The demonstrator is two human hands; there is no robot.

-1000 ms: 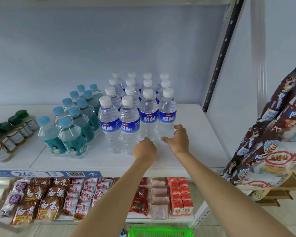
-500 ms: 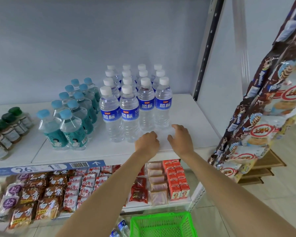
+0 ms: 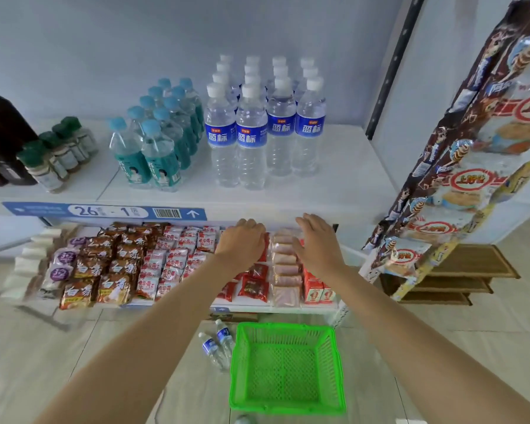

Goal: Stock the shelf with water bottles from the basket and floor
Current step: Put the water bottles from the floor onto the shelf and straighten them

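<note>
Bottles (image 3: 265,130) with white caps and blue labels stand on the white shelf (image 3: 334,185) in four columns going back; four caps show in each column, sixteen by count, though the rear ones are partly hidden. Left of them stand teal bottles (image 3: 159,139) with light blue caps in two columns, about ten caps visible. Further left is a row of four small green-capped jars (image 3: 58,154), and a dark bottle (image 3: 0,139) at the edge.

Two more blue-label bottles (image 3: 218,344) lie on the floor (image 3: 43,362), touching each other, just beside the left wall of the green basket (image 3: 288,402). The basket sits on the floor below the lower shelf and holds no bottle that can be seen. A cap-like shape at the bottom edge is too cut off to tell.

The left hand (image 3: 242,240) hangs in front of the shelf edge, fingers loosely curled downward, holding nothing. The right hand (image 3: 315,240) is beside it, fingers relaxed and spread, also holding nothing.

The lower shelf (image 3: 288,309) carries rows of snack packets (image 3: 120,264). A blue tag (image 3: 104,212) reading 26 – 1 runs along the upper shelf's front. At right hang snack bags (image 3: 471,179) above a wooden rack (image 3: 459,276). The floor is pale tile; the wall behind is pale blue-grey.
</note>
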